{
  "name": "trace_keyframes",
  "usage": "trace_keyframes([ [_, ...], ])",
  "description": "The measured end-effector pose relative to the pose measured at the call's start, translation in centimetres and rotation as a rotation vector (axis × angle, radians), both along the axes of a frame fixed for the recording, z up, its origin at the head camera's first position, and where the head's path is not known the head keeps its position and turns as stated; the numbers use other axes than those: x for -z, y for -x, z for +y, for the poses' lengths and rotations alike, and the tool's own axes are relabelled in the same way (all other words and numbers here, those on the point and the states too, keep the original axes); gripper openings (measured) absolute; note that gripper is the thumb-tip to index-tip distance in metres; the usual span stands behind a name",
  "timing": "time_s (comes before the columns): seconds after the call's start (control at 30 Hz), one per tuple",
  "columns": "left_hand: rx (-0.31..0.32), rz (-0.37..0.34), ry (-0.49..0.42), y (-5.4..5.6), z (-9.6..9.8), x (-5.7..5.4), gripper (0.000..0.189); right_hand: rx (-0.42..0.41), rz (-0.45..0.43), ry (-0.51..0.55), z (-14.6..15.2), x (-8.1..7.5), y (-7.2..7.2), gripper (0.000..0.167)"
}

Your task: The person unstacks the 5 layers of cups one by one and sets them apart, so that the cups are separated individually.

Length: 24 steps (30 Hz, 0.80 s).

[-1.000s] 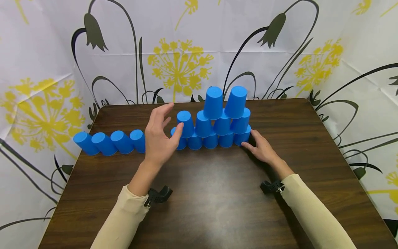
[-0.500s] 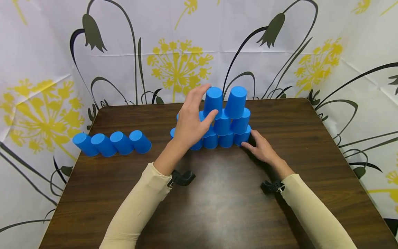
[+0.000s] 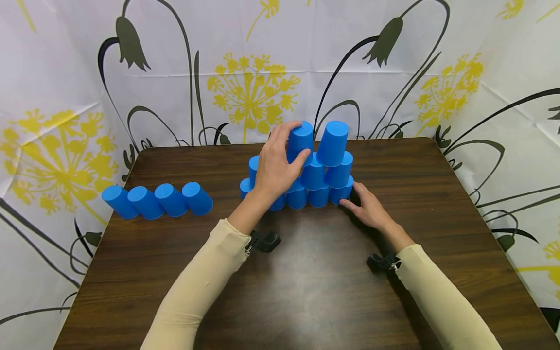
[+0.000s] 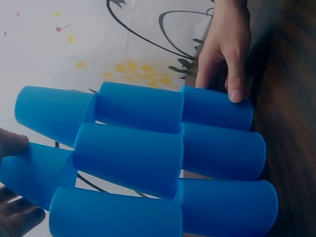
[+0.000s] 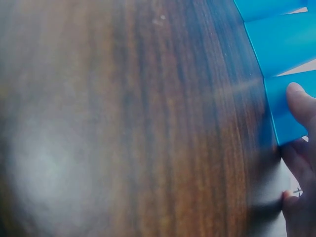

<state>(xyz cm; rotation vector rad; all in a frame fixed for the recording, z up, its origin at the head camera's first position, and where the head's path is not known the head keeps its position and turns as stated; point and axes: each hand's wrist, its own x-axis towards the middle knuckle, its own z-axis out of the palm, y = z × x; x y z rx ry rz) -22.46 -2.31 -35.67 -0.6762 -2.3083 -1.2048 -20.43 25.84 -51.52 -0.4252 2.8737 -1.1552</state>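
Observation:
Blue upside-down cups form a three-tier stack in the head view. My left hand (image 3: 276, 167) is at the left cup (image 3: 300, 142) of the top tier, thumb in front and fingers bent around its far left side. In the left wrist view, thumb and fingertips lie on opposite sides of that cup (image 4: 37, 170). Beside it stands the other top cup (image 3: 333, 143). At the stack's right end my right hand (image 3: 369, 206) holds the bottom corner cup (image 3: 339, 192). Its thumb presses the front of this cup (image 5: 281, 111) in the right wrist view, the fingers behind.
Left of the stack, a row of several more upside-down blue cups (image 3: 170, 200) stands on the dark wooden table (image 3: 315, 272). A white cloth (image 3: 280, 48) printed with yellow and grey flowers hangs behind the table's far edge.
My left hand has moved right, from before the stack's left end to the top tier's left cup, and its fingers have come around it. The right hand stays on the corner cup.

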Motion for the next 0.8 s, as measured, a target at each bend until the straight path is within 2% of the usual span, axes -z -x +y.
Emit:
trace_keyframes([
  [0.13, 0.004, 0.022, -0.023, 0.1, -0.1, 0.3, 0.051, -0.001, -0.001, 0.001, 0.0, 0.0, -0.1, 0.068],
  [0.27, 0.015, 0.058, -0.065, -0.1, -0.8, 0.0, 0.051, -0.004, -0.002, 0.003, -0.1, 0.1, -0.1, 0.069],
  [0.5, 0.011, 0.118, -0.189, -1.5, -4.4, -1.3, 0.051, -0.002, -0.005, -0.002, -0.1, 0.0, -0.1, 0.069],
  [0.63, -0.035, 0.118, -0.253, -2.6, -7.4, -1.5, 0.053, -0.002, -0.011, -0.004, -0.1, -0.1, 0.0, 0.069],
  [0.8, -0.157, 0.079, -0.261, -4.1, -11.1, -0.9, 0.056, 0.002, -0.009, -0.001, -0.1, 0.0, 0.0, 0.069],
])
